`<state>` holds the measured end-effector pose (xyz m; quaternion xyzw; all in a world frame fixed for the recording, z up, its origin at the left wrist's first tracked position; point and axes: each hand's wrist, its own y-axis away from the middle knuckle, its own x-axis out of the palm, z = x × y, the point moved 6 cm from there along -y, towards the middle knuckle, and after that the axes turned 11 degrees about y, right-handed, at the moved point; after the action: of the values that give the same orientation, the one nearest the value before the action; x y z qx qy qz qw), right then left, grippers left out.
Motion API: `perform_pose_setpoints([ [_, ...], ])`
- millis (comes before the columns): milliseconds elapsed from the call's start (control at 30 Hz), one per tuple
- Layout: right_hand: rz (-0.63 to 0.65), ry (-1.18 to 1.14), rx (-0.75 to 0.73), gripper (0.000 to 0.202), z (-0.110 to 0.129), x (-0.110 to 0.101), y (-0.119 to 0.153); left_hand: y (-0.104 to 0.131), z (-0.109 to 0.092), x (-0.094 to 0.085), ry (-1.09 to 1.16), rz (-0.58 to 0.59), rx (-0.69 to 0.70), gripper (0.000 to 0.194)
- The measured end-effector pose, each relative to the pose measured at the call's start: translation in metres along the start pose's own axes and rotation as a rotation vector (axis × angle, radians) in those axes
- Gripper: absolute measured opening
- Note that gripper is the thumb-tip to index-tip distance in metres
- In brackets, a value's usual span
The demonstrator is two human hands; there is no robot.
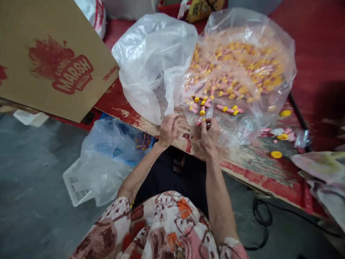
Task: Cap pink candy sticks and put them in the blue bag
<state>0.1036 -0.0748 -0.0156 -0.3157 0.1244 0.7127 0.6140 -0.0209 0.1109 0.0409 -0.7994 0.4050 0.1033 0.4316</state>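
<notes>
A large clear bag (285,61) on the right is full of small pink pieces with yellow caps, and several pieces (226,109) lie loose at its mouth. My right hand (210,133) is at the table's front edge, its fingers pinched at one small yellow-capped piece (199,123). To its left, my left hand (169,127) has its fingers curled together at the lower edge of a whitish plastic bag (153,54); what they hold, if anything, is hidden.
A cardboard box (54,54) stands at the left of the red table (318,90). Yellow caps (276,154) and scraps lie at the right, near a crumpled cloth (320,167). Below left are a plastic-lined blue crate (122,158) and a white basket (77,183); a black cable (266,219) lies right.
</notes>
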Motion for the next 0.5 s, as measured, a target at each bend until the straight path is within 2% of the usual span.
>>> perform_pose_setpoints([
  [67,-0.006,-0.013,-0.003,0.03,0.002,-0.002,0.0,-0.034,-0.009,0.05,0.061,0.119,0.091,0.037],
  [100,-0.007,-0.02,-0.007,0.032,0.004,-0.003,0.0,-0.048,-0.009,0.07,0.06,0.172,0.09,0.036],
  [167,-0.005,-0.033,-0.006,0.032,0.007,-0.005,0.001,-0.067,0.002,0.096,0.016,0.247,0.012,0.033],
  [200,-0.007,-0.04,0.004,0.031,0.009,-0.006,0.002,-0.071,0.012,0.101,-0.014,0.262,-0.046,0.03],
  [267,-0.043,-0.056,0.028,0.031,0.012,-0.009,0.004,-0.069,0.036,0.095,-0.064,0.23,-0.17,0.026],
  [367,-0.168,-0.053,0.04,0.033,0.017,-0.019,0.006,-0.049,0.069,0.062,-0.105,0.134,-0.324,0.03],
  [433,-0.202,-0.031,0.033,0.034,0.018,-0.022,0.006,-0.033,0.082,0.042,-0.144,0.128,-0.369,0.035],
  [500,-0.146,-0.008,0.017,0.031,0.018,-0.018,0.004,-0.022,0.087,0.031,-0.192,0.162,-0.373,0.032],
])
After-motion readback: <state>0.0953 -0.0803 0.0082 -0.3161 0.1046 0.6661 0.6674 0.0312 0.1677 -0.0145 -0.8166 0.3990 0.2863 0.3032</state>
